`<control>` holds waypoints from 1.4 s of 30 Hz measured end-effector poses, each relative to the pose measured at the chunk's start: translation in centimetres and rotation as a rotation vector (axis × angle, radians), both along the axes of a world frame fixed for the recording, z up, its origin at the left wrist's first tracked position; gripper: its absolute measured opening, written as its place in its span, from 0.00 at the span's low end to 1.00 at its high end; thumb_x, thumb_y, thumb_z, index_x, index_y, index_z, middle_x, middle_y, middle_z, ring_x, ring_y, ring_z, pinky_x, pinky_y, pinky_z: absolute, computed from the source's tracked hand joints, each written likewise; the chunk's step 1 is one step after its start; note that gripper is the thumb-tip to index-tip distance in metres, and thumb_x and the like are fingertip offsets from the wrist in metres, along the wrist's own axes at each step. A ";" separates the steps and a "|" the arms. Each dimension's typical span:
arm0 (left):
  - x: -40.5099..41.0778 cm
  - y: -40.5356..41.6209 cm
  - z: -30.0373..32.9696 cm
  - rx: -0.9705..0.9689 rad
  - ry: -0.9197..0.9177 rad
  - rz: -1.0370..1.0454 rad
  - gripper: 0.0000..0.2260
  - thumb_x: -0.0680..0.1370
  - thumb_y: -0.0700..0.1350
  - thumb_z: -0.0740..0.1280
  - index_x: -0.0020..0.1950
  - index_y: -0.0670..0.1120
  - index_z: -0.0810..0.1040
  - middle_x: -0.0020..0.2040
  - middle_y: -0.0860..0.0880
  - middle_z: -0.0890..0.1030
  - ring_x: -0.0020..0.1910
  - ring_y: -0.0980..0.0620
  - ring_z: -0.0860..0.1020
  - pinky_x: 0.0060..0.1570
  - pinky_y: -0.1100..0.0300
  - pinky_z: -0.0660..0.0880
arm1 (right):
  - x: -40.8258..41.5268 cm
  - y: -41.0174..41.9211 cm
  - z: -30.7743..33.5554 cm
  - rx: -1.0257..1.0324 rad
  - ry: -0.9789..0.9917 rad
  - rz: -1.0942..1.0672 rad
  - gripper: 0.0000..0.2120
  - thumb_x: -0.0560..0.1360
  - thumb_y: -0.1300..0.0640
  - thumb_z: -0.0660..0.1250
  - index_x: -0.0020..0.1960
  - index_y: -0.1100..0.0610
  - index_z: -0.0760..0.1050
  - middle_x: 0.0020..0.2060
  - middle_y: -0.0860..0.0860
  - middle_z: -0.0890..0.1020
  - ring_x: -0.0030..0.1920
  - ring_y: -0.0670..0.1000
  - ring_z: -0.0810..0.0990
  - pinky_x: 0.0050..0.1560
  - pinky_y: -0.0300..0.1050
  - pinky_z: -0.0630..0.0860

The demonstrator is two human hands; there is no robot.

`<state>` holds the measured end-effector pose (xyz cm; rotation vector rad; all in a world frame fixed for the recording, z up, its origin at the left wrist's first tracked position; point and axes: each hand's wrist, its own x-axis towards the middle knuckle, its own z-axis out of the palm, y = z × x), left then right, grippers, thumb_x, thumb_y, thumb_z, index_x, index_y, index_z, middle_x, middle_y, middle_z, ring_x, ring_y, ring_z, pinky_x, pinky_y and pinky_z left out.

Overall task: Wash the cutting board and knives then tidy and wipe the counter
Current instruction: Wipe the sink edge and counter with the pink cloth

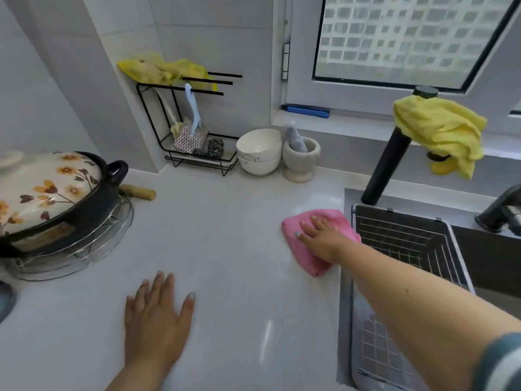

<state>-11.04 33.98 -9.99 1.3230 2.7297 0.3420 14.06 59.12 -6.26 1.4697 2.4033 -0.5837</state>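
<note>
Flanking the pink cloth [313,244]: mortar [301,159], bowls [258,153], sink basket [408,244].

Pale grey wall tiles [197,29] are seen in the corner far beyond the left hand. A white-framed window [408,40] with a dark inner trim is set above and beyond the right hand, and a blurred grid of building fronts is shown through its glass. Soft daylight is cast from it. A white windowsill [352,124] is found below it, well beyond the right hand.
</note>
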 end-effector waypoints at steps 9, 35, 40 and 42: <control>-0.4 0.0 -0.7 -0.025 0.020 -0.039 0.38 0.73 0.70 0.41 0.75 0.49 0.65 0.76 0.52 0.63 0.76 0.48 0.55 0.74 0.50 0.44 | -5.0 6.7 -1.1 0.102 -0.060 -0.060 0.30 0.80 0.38 0.40 0.79 0.48 0.40 0.78 0.54 0.39 0.77 0.57 0.39 0.75 0.59 0.40; -0.7 -0.2 -0.8 0.091 -0.011 0.016 0.40 0.72 0.68 0.41 0.73 0.45 0.65 0.75 0.46 0.63 0.76 0.49 0.56 0.75 0.53 0.45 | -5.4 0.3 -2.3 0.201 0.164 0.230 0.24 0.82 0.43 0.44 0.77 0.44 0.53 0.77 0.49 0.57 0.77 0.49 0.51 0.76 0.48 0.45; -0.7 -0.1 -0.7 0.098 -0.013 0.013 0.40 0.72 0.69 0.40 0.74 0.45 0.64 0.76 0.47 0.62 0.76 0.50 0.54 0.75 0.53 0.44 | -13.5 1.7 -1.8 0.171 0.075 0.120 0.25 0.82 0.44 0.42 0.79 0.45 0.46 0.79 0.50 0.46 0.78 0.54 0.42 0.75 0.58 0.41; -0.7 -0.2 -0.7 0.100 -0.015 0.013 0.39 0.73 0.68 0.41 0.74 0.45 0.64 0.76 0.47 0.62 0.77 0.50 0.54 0.75 0.53 0.44 | -17.0 1.2 -1.6 0.169 0.060 0.171 0.26 0.82 0.44 0.41 0.79 0.47 0.44 0.78 0.50 0.44 0.78 0.55 0.40 0.75 0.59 0.40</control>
